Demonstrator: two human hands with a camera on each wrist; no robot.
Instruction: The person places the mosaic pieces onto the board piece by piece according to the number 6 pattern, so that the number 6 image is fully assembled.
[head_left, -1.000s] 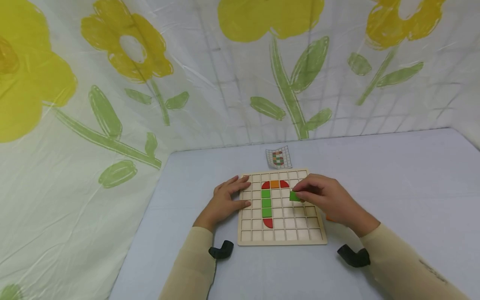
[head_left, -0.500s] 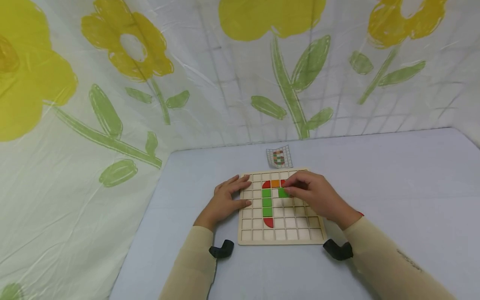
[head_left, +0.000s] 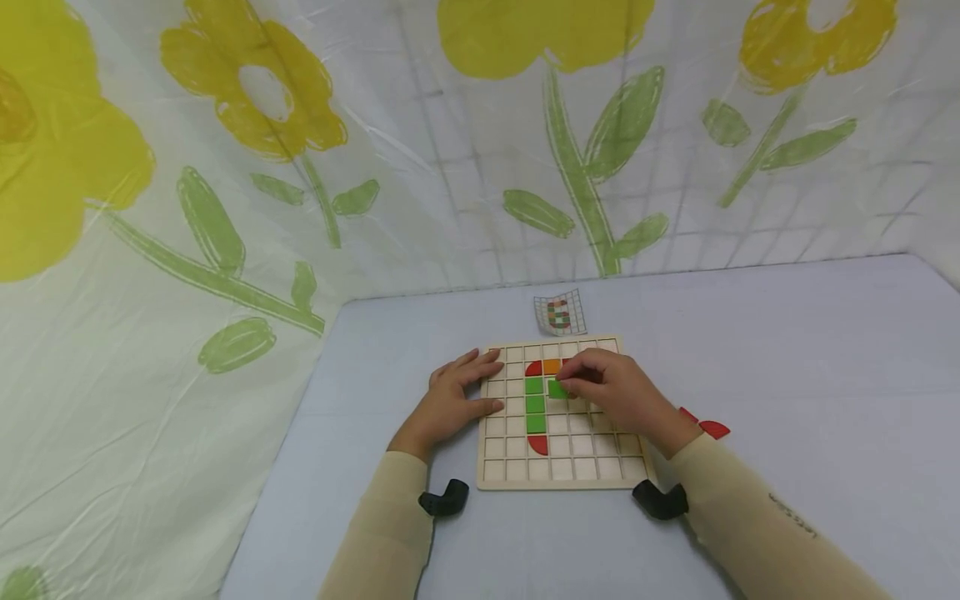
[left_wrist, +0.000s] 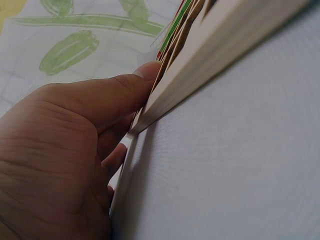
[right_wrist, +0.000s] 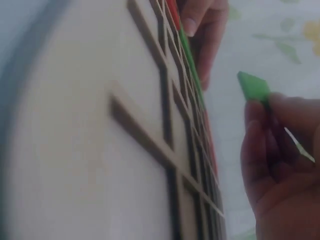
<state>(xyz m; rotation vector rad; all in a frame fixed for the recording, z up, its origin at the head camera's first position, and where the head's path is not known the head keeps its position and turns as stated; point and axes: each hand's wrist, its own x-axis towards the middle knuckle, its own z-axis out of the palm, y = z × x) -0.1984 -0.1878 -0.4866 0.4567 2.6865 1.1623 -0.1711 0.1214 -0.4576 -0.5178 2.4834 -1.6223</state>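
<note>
My right hand (head_left: 621, 393) pinches a green square tile (head_left: 556, 389) between thumb and fingertips, over the second row of a wooden grid board (head_left: 596, 469). In the right wrist view the green tile (right_wrist: 254, 87) is raised off the board, tilted. My left hand (head_left: 447, 406) rests on the board's left edge, fingers spread, the thumb (left_wrist: 125, 92) on the rim. Set in the board are a column of green squares (head_left: 535, 405), a red quarter-round tile (head_left: 537, 445) below it, another red quarter-round (head_left: 534, 368) above, and an orange square (head_left: 551, 367). My right fingers partly hide one more red tile.
A small pattern card (head_left: 559, 313) printed with a coloured grid figure lies behind the board. Red tiles (head_left: 715, 430) lie on the white tabletop right of the board, beside my right forearm. A flower-printed curtain (head_left: 420, 183) hangs behind the table.
My right hand has moved left across the board with the green tile, ending next to the green column. Red tiles on the tabletop have come into sight. My left hand stays put.
</note>
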